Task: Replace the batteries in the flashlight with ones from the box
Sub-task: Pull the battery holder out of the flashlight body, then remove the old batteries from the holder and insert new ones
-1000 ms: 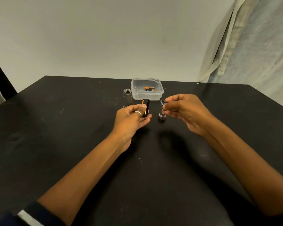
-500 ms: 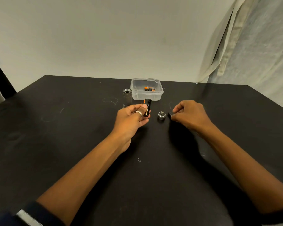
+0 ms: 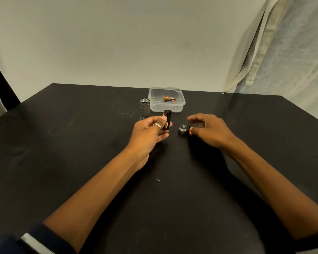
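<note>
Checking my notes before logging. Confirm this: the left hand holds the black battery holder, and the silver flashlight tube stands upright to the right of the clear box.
Wrong side. The head view shows the silver flashlight tube standing upright to the left of the clear box, not the right. The left hand does hold the black battery holder.

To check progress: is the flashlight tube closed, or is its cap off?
Cap off. The flashlight tube stands upright with its mouth open; the cap, spring up, lies apart on the table beside the right hand.

Head-worn, facing down, seemingly near table (image 3: 66,162).
</note>
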